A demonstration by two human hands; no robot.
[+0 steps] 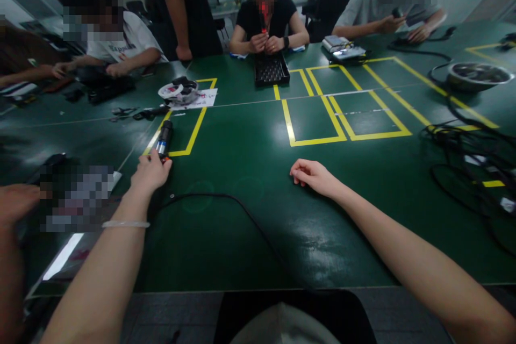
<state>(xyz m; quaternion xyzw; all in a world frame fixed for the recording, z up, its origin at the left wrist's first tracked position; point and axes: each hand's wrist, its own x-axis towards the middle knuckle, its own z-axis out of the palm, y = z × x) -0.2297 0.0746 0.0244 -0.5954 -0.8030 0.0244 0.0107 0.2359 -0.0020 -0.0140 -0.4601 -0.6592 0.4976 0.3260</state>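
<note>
On the green table, my left hand [151, 172] is closed around the near end of a black electric screwdriver [164, 137]. The tool lies with its far end pointing away from me, and a blue-and-silver band and a bit of orange show on it. A black cord [226, 195] runs from beneath my left wrist across the table towards its front edge. My right hand [312, 174] rests on the tabletop with its fingers curled in, and nothing shows in it. Yellow tape outlines [318, 142] lie just beyond that hand.
Ahead are a white bowl of dark parts [179, 91] on paper and a black tray [272, 78] before a seated co-worker. Tangled black cables [455, 156] and a metal bowl [479, 75] occupy the right. Another person's hand [20, 201] is at left, beside a clear plastic bag [76, 247].
</note>
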